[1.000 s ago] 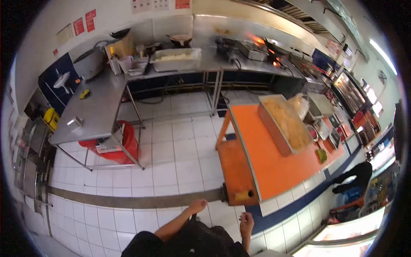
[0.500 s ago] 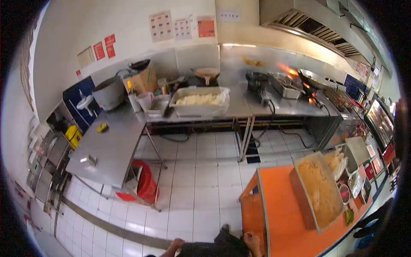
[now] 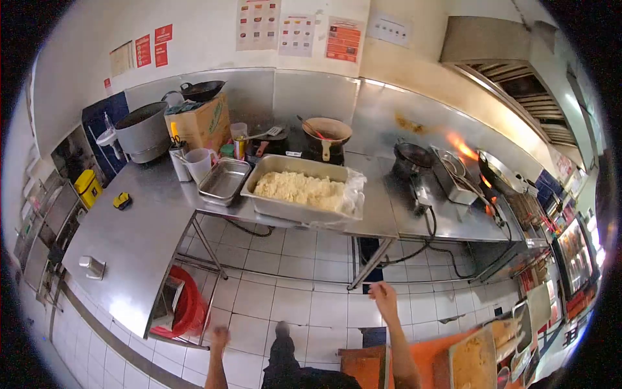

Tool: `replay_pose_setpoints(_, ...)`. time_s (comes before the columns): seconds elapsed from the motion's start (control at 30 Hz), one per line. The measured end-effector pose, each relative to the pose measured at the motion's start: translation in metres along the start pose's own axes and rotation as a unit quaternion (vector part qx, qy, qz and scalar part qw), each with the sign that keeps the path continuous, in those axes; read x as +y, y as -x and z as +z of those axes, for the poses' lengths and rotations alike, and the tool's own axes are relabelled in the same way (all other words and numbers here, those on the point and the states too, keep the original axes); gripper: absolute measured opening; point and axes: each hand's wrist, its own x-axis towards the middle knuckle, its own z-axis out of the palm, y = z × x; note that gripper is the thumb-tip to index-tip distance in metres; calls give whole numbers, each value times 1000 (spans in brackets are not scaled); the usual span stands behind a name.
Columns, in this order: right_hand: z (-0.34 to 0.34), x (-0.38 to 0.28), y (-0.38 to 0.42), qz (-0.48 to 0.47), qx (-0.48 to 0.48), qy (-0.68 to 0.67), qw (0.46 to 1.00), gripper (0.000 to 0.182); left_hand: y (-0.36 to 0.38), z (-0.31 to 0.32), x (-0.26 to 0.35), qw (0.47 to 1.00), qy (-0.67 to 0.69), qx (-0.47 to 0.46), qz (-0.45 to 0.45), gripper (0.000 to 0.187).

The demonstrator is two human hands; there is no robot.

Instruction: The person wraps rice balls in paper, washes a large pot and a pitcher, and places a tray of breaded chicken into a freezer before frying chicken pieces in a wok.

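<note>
My left hand (image 3: 220, 338) hangs low over the tiled floor near the red bucket (image 3: 192, 305), its fingers loosely curled and nothing seen in them. Farther forward, my right hand (image 3: 383, 301) reaches out below the steel counter with its fingers slightly apart and holds nothing. Ahead on the counter (image 3: 376, 220) stands a deep steel pan (image 3: 278, 206) filled with a pale, crumbly food (image 3: 301, 188). A plastic bag hangs over its right end. Left of that pan sits a smaller steel tray (image 3: 223, 183). Neither hand touches any of these.
A flame (image 3: 460, 144) burns by a wok (image 3: 499, 172) at the right. An orange table (image 3: 420, 347), bearing a tray of brownish food (image 3: 476, 360), stands at my lower right. A large pot (image 3: 142, 133), cardboard box (image 3: 204, 123) and yellow tape measure (image 3: 122, 201) are on the left.
My view has moved closer to the counter, and the orange table has dropped lower in view. My right hand has lifted forward away from my body; my left hand has swung out to the left.
</note>
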Motion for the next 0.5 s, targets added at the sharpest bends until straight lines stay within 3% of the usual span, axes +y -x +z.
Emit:
replay_pose_setpoints(0.03, 6, -19, -27, 7, 6, 10, 1000, 21, -70, -2, 13, 971, 219, -31, -95, 22)
replay_pose_setpoints(0.07, 15, -24, -57, 10, 6, 10, 1000, 21, -122, 0, 29, 999, -19, 44, -22, 25)
replay_pose_setpoints(0.1, 21, -25, -87, 11, 22, 8, 1000, 23, -169, 5, 82, 993, -23, 112, 7, 27)
replay_pose_setpoints(0.13, 20, -27, -111, 13, 43, 10, 999, 24, -218, 2, 141, 976, -88, 136, 147, 26)
replay_pose_setpoints(0.2, 15, -20, -160, 27, 44, 11, 999, 28, -292, 12, 228, 987, -45, 81, 129, 25)
replay_pose_setpoints(0.27, 25, -12, -200, 54, 63, -15, 996, 30, -368, 30, 275, 978, -77, 86, 172, 25)
replay_pose_setpoints(0.33, 32, 21, -244, 21, 96, 118, 988, 30, -431, 56, 294, 965, -103, 88, 224, 27)
replay_pose_setpoints(0.4, 44, 60, -281, 11, 113, 111, 987, 30, -501, 86, 281, 896, -254, 179, 318, 32)
replay_pose_setpoints(0.43, 47, 75, -296, -5, 120, 112, 986, 31, -519, 100, 286, 895, -261, 176, 317, 32)
replay_pose_setpoints(0.47, 50, 81, -311, 4, 113, 105, 988, 31, -533, 110, 293, 923, -291, 125, 220, 35)
replay_pose_setpoints(0.5, 54, 88, -326, 72, 56, 99, 991, 29, -538, 111, 296, 937, -322, 74, 116, 38)
